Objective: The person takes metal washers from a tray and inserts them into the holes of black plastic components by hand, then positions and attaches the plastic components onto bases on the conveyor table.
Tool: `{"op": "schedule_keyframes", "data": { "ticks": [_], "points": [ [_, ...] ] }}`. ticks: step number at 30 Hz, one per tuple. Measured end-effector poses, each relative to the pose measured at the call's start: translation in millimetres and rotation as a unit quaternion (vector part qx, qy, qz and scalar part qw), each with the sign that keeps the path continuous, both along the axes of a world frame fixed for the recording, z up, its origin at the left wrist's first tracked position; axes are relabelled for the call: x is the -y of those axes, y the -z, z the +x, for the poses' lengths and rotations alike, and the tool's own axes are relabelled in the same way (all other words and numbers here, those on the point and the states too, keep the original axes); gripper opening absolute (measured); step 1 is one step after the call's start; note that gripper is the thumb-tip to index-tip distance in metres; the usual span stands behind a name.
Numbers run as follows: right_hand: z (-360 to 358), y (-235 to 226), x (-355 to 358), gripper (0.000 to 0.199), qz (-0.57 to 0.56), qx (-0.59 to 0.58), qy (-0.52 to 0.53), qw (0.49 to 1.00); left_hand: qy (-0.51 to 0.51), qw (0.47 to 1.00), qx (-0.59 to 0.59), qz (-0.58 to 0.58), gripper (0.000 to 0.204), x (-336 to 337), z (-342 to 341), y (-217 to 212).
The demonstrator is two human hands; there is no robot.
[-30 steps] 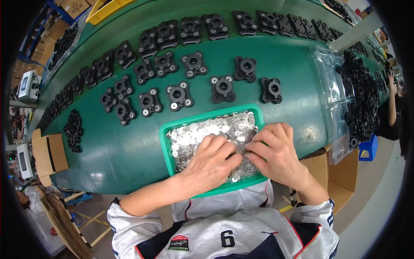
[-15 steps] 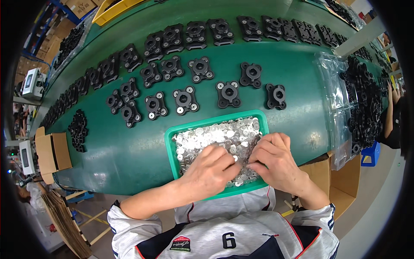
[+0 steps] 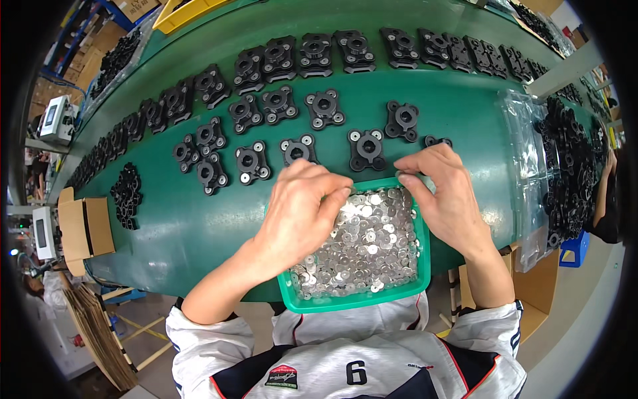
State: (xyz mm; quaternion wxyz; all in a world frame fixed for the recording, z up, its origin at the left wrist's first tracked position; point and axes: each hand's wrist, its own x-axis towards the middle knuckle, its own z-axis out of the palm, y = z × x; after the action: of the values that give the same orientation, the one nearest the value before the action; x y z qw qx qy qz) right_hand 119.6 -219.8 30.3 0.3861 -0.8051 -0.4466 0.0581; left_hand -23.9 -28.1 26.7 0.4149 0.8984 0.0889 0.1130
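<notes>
A green plastic tray [image 3: 426, 266] full of flat round metal washers [image 3: 362, 259] sits in front of me at the table's near edge. My left hand [image 3: 299, 209] is over the tray's far left part, thumb and forefinger pinched on a small washer, mostly hidden. Past the tray's far right corner, my right hand [image 3: 448, 196] pinches another washer [image 3: 399, 174] that barely shows. Just beyond my hands lie black four-lobed parts with a central ring: one part [image 3: 367, 149] between the hands, one [image 3: 299, 149] partly behind my left hand, another [image 3: 438, 141] behind my right.
More black parts [image 3: 323, 108] lie in loose rows on the green table [image 3: 159, 259], with a long row [image 3: 316, 54] behind. A small cardboard box [image 3: 86, 226] stands left beside a black pile [image 3: 126, 196]. Clear plastic sheeting [image 3: 525, 153] and heaped black parts [image 3: 568, 173] are right.
Both hands have risen out of the washers and moved away from me, toward the black parts, and further apart. The view has shifted slightly, so the tray's washers now show more.
</notes>
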Motion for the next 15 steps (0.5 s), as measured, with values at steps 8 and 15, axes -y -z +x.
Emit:
{"op": "schedule_keyframes", "data": {
  "ticks": [8,15],
  "points": [
    [7,13,-18,0.012,-0.018,0.089,0.006,0.996,-0.027,0.994,-0.002,0.105,0.010,-9,22,2],
    [8,16,-25,0.007,-0.049,0.043,0.023,0.998,-0.024,0.987,0.016,0.156,0.009,-6,32,8]
  ]
}}
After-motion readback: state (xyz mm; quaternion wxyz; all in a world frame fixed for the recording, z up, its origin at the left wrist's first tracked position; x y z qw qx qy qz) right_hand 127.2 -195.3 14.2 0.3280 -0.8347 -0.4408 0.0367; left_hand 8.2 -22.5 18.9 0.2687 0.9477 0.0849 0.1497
